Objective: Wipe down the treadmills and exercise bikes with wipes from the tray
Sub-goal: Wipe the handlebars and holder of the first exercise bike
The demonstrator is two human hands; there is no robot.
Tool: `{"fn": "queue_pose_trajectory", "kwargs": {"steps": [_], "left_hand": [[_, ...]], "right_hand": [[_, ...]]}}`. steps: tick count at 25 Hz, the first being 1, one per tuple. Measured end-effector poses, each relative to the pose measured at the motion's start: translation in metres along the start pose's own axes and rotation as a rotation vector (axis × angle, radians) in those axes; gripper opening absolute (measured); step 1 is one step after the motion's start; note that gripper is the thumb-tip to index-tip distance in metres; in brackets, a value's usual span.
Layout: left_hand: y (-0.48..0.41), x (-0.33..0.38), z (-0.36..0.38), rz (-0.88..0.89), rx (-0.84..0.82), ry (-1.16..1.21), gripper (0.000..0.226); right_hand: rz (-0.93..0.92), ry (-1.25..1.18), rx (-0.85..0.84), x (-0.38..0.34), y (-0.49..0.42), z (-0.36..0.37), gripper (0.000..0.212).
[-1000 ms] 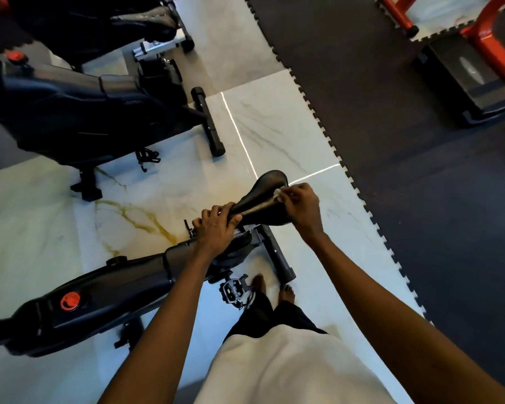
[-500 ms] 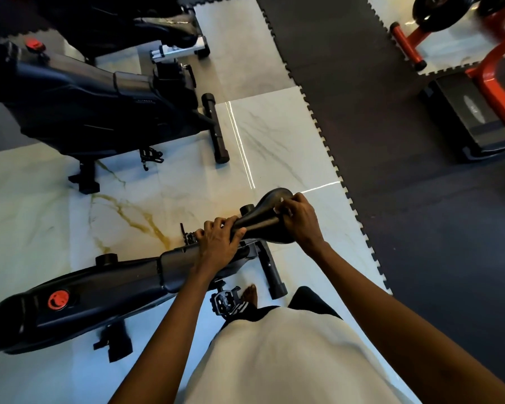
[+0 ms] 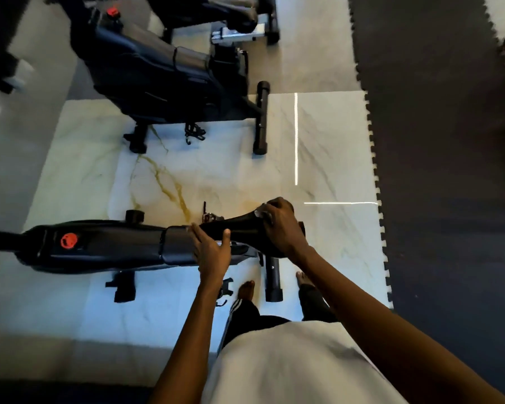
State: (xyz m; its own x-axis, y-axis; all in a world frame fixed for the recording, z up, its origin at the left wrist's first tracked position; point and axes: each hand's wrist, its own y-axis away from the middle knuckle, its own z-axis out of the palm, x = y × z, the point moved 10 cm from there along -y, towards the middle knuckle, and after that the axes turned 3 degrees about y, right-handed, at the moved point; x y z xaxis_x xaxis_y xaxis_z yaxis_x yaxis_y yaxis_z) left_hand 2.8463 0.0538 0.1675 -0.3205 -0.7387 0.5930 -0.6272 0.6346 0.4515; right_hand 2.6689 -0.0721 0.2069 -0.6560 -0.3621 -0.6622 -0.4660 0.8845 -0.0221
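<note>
Saddle (image 3: 239, 227): on the near exercise bike (image 3: 105, 243), just ahead of us.
Left hand (image 3: 212, 252): clasps the nose to steady it.
Right hand (image 3: 280, 228): curled over the wipe (image 3: 260, 214), pressing it on the wide rear.
Doing it well: we'd favour firm, full-length strokes, taking in the edges.

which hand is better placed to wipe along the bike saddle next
Right. The right hand holds the wipe against the wide end of the saddle, so it can likely sweep toward the nose. The left hand has no wipe; its fingers grip the saddle's nose, steadying it.
</note>
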Motion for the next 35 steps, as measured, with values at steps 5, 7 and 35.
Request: {"fn": "queue_pose_trajectory", "kwargs": {"steps": [5, 7, 35], "left_hand": [[0.027, 0.01, 0.006, -0.159, 0.121, 0.221, 0.091], [0.035, 0.016, 0.012, -0.208, 0.114, 0.252, 0.093], [0.06, 0.019, 0.061, -0.294, 0.273, 0.555, 0.075]], "right_hand": [[-0.189, -0.02, -0.157, 0.002, -0.004, 0.0, 0.02], [-0.151, -0.052, -0.147, 0.018, 0.013, -0.008, 0.018], [-0.335, 0.013, -0.369, 0.028, -0.045, -0.034, 0.026]]}}
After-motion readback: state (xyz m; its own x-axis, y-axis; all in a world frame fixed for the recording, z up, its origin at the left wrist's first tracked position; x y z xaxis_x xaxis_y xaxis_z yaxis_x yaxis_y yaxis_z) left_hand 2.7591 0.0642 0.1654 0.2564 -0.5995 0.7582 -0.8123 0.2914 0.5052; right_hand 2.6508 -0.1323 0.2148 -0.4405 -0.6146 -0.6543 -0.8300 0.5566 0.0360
